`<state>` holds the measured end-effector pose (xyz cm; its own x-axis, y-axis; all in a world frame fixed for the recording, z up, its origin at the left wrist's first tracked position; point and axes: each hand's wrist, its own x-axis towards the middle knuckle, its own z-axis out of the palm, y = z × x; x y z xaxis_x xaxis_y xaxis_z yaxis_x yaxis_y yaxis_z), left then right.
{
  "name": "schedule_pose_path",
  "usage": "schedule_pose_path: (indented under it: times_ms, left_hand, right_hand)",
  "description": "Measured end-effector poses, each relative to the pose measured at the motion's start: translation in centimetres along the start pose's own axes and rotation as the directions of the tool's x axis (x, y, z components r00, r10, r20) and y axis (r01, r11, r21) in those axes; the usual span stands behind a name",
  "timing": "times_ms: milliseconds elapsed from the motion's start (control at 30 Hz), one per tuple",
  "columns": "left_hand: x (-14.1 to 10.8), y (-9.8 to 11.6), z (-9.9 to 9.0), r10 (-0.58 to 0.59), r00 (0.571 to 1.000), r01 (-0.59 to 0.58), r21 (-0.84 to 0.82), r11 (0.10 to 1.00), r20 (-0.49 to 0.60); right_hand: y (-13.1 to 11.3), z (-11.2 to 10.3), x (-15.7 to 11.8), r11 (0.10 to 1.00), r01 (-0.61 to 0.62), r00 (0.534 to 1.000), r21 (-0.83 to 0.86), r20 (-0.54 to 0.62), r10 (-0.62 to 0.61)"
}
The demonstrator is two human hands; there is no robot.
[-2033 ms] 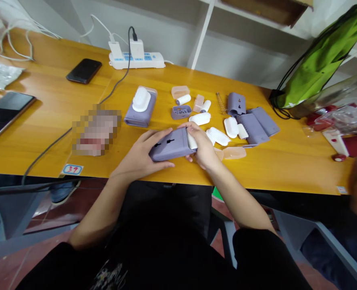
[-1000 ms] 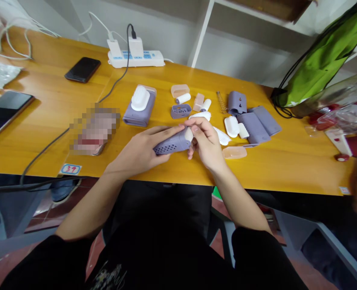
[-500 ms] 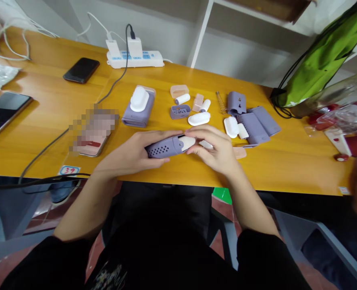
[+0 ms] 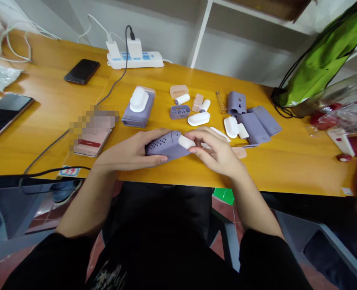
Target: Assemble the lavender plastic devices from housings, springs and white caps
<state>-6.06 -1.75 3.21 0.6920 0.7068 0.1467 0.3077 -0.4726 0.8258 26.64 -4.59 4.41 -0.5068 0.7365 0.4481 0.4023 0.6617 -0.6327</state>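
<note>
My left hand (image 4: 133, 151) is wrapped round a purple plastic housing (image 4: 174, 148) with rows of small holes, held above the desk's front part. A rounded white plastic piece (image 4: 186, 142) sits at the housing's right end. The thumb and fingers of my right hand (image 4: 216, 150) close on that white piece. Beyond my hands lie a small open purple box (image 4: 180, 112), a white oval brush head (image 4: 199, 118), a translucent pink lid (image 4: 179, 91) and white rollers (image 4: 182, 99). Part of a white strip (image 4: 220, 134) shows behind my right hand.
Purple housings (image 4: 254, 127) and another white brush head (image 4: 231, 127) lie to the right, near a coiled spring (image 4: 220, 102). A stacked purple housing (image 4: 138, 112), phones (image 4: 82, 71) and a power strip (image 4: 136, 59) are at left and back. A cable (image 4: 112, 86) crosses the desk.
The housing has turned in my left hand, so more of its broad side shows. My right hand has shifted slightly down and right, uncovering a white strip behind it.
</note>
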Motion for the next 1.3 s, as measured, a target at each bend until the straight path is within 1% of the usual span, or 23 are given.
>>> schedule_pose_path:
  times_ms: [100, 167, 367, 433, 500, 567, 667, 767, 833, 967, 1033, 1067, 1133, 1200, 1300]
  left_hand:
    - [0.1, -0.1, 0.0, 0.017, 1.000, -0.017, -0.044, 0.999, 0.010]
    - [0.2, -0.1, -0.1, 0.029, 0.999, -0.026, -0.069, 0.997, 0.036]
    - [0.9, 0.1, -0.7, -0.022, 0.995, 0.023, -0.010, 1.000, 0.096]
    - [1.2, 0.1, -0.8, -0.048, 0.992, 0.048, 0.000, 0.999, 0.121]
    - [1.4, 0.0, -0.8, -0.067, 0.988, 0.067, 0.004, 0.998, 0.136]
    - [1.6, -0.1, -0.8, -0.091, 0.985, 0.088, 0.021, 0.996, 0.149]
    - [1.8, -0.3, -0.6, -0.135, 0.976, 0.126, 0.062, 0.990, 0.173]
    - [1.9, -0.3, -0.7, -0.169, 0.968, 0.154, 0.089, 0.984, 0.186]
    - [1.9, -0.3, -0.9, -0.180, 0.961, 0.164, 0.092, 0.982, 0.209]
    - [1.9, -0.5, -1.1, -0.162, 0.953, 0.149, 0.068, 0.986, 0.254]
    - [1.9, -0.7, -1.1, -0.155, 0.959, 0.146, 0.054, 0.988, 0.239]
    - [2.0, -0.8, -1.0, -0.162, 0.959, 0.154, 0.049, 0.987, 0.232]
    - [2.0, -0.9, -1.1, -0.196, 0.952, 0.189, 0.051, 0.981, 0.234]
    - [1.9, -0.9, -1.4, -0.232, 0.944, 0.224, 0.063, 0.973, 0.236]
    - [1.8, -0.7, -2.1, -0.229, 0.945, 0.221, 0.059, 0.973, 0.234]
  right_hand:
    - [-0.3, -0.1, -0.1, 0.999, -0.029, 0.997, 0.012, 0.070, 0.028]
    - [-0.5, -0.1, -0.2, 0.997, -0.074, 0.990, 0.033, 0.126, 0.069]
    - [-0.9, -0.2, 0.0, 0.953, -0.285, 0.933, 0.103, 0.258, 0.251]
    - [-1.2, 0.0, 0.1, 0.934, -0.339, 0.915, 0.113, 0.272, 0.299]
    - [-1.6, 0.3, 0.2, 0.916, -0.387, 0.901, 0.105, 0.255, 0.351]
    - [-2.1, 0.7, 0.2, 0.903, -0.426, 0.885, 0.048, 0.227, 0.406]
    - [-2.3, 1.3, 0.3, 0.887, -0.454, 0.859, -0.084, 0.224, 0.461]
    - [-1.9, 1.6, 0.5, 0.878, -0.448, 0.845, -0.171, 0.240, 0.478]
    - [-1.4, 1.6, 0.6, 0.877, -0.448, 0.850, -0.174, 0.220, 0.478]
    - [-1.1, 1.5, 0.8, 0.903, -0.426, 0.889, -0.046, 0.165, 0.428]
    - [-1.4, 1.2, 0.9, 0.918, -0.397, 0.911, 0.003, 0.123, 0.393]
    - [-1.4, 1.0, 1.0, 0.924, -0.382, 0.921, 0.013, 0.085, 0.379]
    - [-1.4, 0.6, 1.0, 0.929, -0.368, 0.930, 0.047, 0.036, 0.367]
    - [-1.1, 0.2, 0.7, 0.917, -0.384, 0.923, 0.106, 0.072, 0.378]
    - [-0.5, 0.1, 0.2, 0.879, -0.439, 0.896, 0.188, 0.167, 0.412]
